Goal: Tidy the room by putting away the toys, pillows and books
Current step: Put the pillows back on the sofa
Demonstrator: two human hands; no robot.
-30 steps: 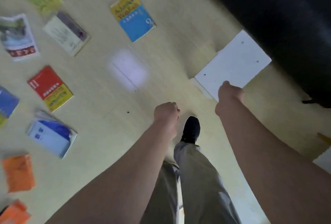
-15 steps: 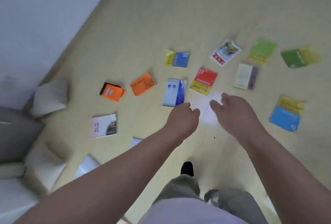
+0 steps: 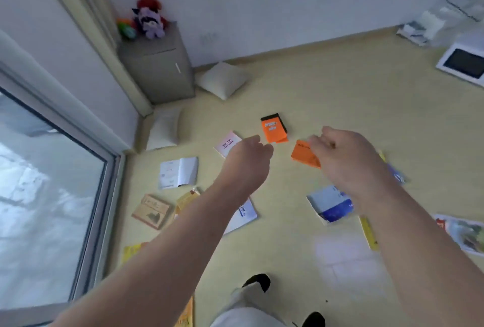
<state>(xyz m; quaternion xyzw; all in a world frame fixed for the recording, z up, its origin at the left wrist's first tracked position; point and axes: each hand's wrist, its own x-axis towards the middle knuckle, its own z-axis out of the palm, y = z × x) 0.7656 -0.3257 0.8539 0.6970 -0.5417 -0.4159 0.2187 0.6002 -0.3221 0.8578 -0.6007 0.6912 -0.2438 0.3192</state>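
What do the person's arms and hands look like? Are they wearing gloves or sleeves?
No gloves and no sleeves in view. The left hand and right hand are bare, and so are the left forearm and right forearm. I can't spot a watch, bracelet or ring. Lower down are light grey trousers and black shoes.

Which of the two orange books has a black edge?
The farther orange book; the nearer orange book is all orange, partly behind the right hand.

2 cloth pillows [image 3: 222,79], plush toys [image 3: 149,20], paper bks [image 3: 274,130], smooth floor [image 3: 340,96] w/ slight sheen.
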